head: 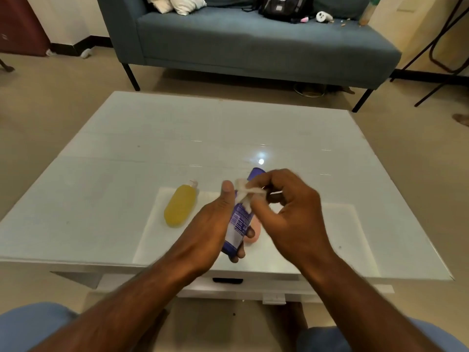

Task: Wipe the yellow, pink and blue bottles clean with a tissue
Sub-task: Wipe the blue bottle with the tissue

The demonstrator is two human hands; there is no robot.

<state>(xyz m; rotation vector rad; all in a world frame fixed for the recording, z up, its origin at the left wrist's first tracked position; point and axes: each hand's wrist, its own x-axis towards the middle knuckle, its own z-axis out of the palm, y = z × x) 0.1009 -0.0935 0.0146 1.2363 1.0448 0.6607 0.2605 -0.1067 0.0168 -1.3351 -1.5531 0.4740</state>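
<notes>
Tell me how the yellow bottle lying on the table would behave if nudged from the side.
The yellow bottle lies on its side on the glossy white table, so it would probably roll or slide easily. It looks nearly full of yellow liquid, so likely fairly heavy for its size. Its rounded body may feel slippery.

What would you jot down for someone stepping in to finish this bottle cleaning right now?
Left hand grips the blue plastic bottle with the purple cap, raised over the white glossy table.
Right hand pinches the crumpled white tissue against the bottle's upper part.
Yellow plastic bottle lies on its side to the left; pink bottle lies mostly hidden behind the blue one.
Blue is mid-wipe. Whether yellow and pink are wiped cannot be told.
</notes>
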